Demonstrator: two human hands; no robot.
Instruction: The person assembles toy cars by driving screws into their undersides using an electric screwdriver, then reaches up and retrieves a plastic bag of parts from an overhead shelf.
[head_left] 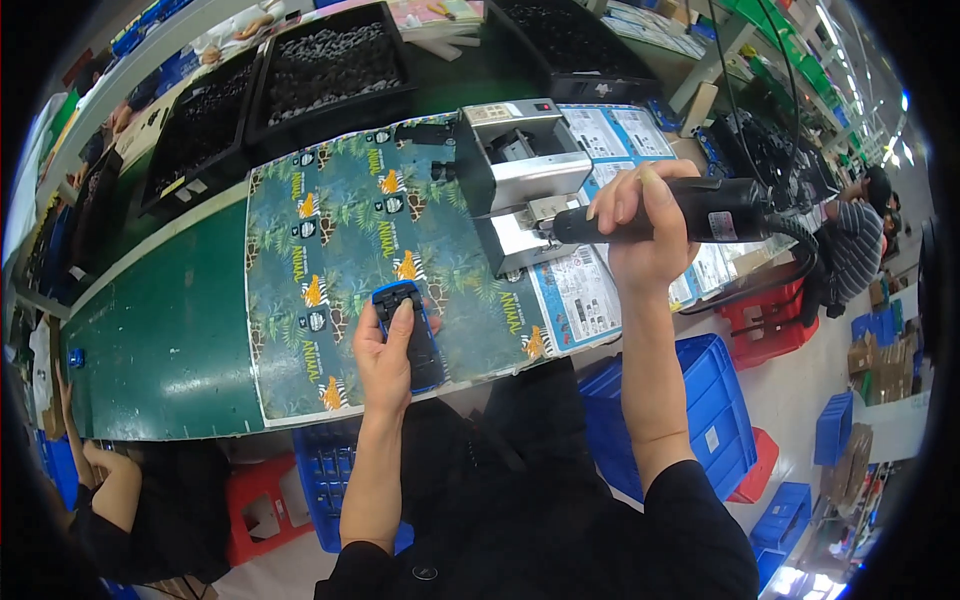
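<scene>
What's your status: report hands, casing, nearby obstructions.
Left hand holding blue-edged black casing. Right hand gripping black power tool, tip at metal box. Metal box stands beyond casing, to its right.

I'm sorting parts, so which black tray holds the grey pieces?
The wide tray, first to the left of the metal machine; contents of the other black trays look darker.

The person wears a plain black top [580, 535] with a small, round, pale-edged mark [425, 572], perhaps a badge or button, on its front. The right sleeve [705, 515] and left sleeve [355, 572] are black too and end around the elbows, leaving each forearm bare down to the hand. Dark clothing [537, 400] covers the legs, its details lost in shadow.
</scene>
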